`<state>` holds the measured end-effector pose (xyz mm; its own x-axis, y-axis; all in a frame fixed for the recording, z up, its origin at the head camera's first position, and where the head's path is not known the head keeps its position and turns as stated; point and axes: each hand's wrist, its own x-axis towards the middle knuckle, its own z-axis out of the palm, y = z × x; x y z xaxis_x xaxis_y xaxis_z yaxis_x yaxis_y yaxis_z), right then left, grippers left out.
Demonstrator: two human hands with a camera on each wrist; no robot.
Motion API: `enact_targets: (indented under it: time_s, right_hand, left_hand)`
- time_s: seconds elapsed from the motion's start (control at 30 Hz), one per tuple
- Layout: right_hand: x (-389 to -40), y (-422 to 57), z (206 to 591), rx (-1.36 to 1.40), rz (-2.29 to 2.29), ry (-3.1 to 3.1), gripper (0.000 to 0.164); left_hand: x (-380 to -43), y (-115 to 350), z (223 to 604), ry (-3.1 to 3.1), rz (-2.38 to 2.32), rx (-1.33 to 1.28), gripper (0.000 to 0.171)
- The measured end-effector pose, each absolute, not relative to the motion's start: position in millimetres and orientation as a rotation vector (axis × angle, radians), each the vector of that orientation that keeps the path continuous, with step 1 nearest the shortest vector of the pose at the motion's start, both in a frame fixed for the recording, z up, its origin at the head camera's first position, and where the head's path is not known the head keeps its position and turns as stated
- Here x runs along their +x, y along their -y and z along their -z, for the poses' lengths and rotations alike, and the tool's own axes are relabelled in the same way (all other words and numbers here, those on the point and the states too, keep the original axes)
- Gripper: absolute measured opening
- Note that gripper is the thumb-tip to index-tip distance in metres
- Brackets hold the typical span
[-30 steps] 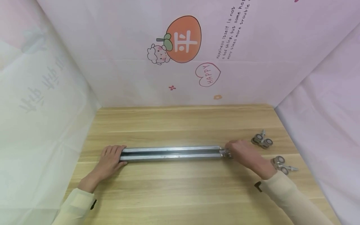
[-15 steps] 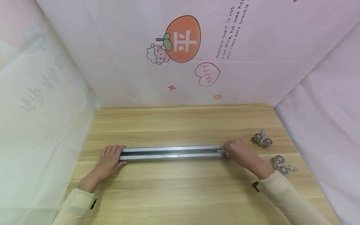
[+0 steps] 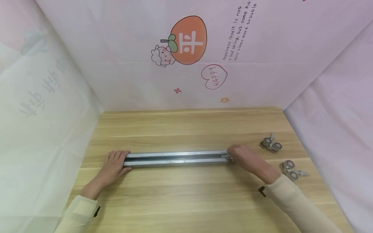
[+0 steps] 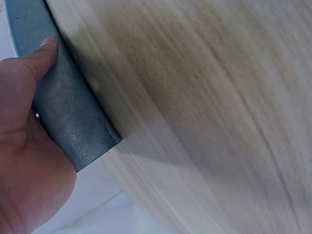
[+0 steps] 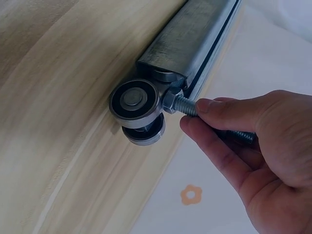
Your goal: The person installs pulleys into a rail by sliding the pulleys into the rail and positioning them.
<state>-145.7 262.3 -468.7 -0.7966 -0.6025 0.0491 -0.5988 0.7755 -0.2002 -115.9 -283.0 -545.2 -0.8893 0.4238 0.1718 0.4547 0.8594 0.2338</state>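
Note:
A long metal rail (image 3: 175, 161) with a slot along its upper face lies across the wooden table. My left hand (image 3: 112, 168) grips its left end, fingers over the far side and thumb along the near side; the left wrist view shows the thumb (image 4: 46, 53) flat on the metal. At the right end my right hand (image 3: 247, 160) pinches the threaded bolt (image 5: 185, 105) of a roller trolley between thumb and fingers. One pair of wheels (image 5: 134, 100) sits outside the rail's mouth, while another wheel (image 5: 165, 75) shows just inside it.
Two more roller trolleys lie on the table to the right, one farther back (image 3: 275, 147) and one (image 3: 289, 169) beside my right forearm. Printed cloth walls (image 3: 131, 84) enclose the wooden table (image 3: 180, 197) at the back and sides.
My right hand has moved slightly left with the roller trolley, which has gone farther into the rail's right end. The left hand has stayed in place on the rail.

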Motion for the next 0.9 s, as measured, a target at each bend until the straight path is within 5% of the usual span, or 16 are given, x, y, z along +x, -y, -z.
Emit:
enact_targets:
  time_s: [0.9]
  right_hand:
    - [-151.6,-241.8,468.2,-1.157,0.291,-2.929,0.015]
  left_hand:
    - [-114.7,283.1,544.3,2.925,0.432,-0.674,0.067]
